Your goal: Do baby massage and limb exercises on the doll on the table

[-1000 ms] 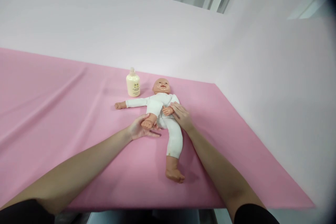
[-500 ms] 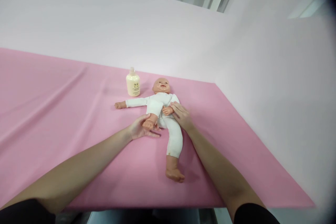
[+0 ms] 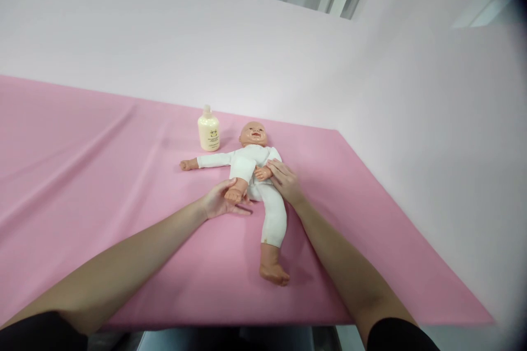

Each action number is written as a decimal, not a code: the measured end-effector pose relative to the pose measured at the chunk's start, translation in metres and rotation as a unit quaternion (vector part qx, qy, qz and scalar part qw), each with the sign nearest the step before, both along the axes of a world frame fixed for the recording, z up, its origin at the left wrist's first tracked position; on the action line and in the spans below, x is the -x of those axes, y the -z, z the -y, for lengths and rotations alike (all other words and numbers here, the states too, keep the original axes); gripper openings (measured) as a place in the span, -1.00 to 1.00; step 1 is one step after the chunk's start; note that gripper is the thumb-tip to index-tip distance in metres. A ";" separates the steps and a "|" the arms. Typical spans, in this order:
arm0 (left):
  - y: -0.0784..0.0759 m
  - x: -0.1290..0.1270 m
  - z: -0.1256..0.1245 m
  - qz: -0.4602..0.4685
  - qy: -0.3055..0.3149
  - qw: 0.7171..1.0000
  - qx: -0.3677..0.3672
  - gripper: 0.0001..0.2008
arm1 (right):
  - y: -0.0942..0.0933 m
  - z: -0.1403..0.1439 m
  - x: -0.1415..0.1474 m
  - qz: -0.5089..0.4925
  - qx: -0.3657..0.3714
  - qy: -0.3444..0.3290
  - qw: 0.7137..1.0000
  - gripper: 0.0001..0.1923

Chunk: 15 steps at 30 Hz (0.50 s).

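Doll (image 3: 252, 167) in white clothing lies face-up mid-cloth on the pink sheet (image 3: 82, 164), left hand (image 3: 220, 201) cupped around its bent foot, right hand (image 3: 286, 182) resting open-fingered on its hip, cream bottle (image 3: 209, 130) upright at eleven o'clock.

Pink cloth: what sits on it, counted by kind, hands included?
Baby doll: 1
Cream bottle: 1
Hands: 2, left hand cupping the doll's bent foot, right hand on the doll's side
Total: 4, all on the pink cloth
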<state>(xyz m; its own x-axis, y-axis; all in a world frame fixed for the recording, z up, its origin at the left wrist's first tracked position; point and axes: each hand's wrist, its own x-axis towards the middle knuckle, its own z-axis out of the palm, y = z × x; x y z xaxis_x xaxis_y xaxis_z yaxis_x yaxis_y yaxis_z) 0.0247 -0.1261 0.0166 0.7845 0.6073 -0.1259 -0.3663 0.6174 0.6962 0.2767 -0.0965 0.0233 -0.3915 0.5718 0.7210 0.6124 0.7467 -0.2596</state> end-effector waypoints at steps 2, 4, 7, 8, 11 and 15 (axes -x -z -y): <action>0.000 0.000 0.000 -0.003 0.001 1.000 -0.002 -0.54 | 0.000 0.000 0.000 0.000 -0.002 -0.002 1.000 -0.62; 0.000 0.000 0.000 -0.005 0.002 1.000 -0.003 -0.53 | 0.000 0.000 0.000 -0.001 -0.004 -0.001 1.000 -0.62; 0.002 0.000 -0.001 -0.003 0.009 1.000 -0.011 -0.54 | 0.004 0.000 0.000 -0.031 0.005 0.012 0.999 -0.63; 0.002 0.001 -0.001 0.001 0.017 1.000 -0.018 -0.54 | 0.005 -0.001 0.000 -0.055 0.011 0.020 0.998 -0.63; 0.004 0.004 -0.001 0.023 0.084 0.994 -0.059 -0.53 | 0.006 -0.003 0.000 -0.167 0.052 0.049 0.983 -0.60; -0.001 0.011 0.003 0.015 0.280 0.950 -0.138 -0.45 | -0.002 -0.008 -0.007 -0.394 0.129 0.039 0.909 -0.44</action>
<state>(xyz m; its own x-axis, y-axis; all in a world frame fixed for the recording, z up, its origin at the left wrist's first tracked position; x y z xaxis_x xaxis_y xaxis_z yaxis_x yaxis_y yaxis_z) 0.0142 -0.1286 0.0173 0.9950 0.0999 0.0042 -0.0555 0.5170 0.8542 0.2838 -0.0888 0.0249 0.2370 0.7660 0.5976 0.2094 0.5603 -0.8014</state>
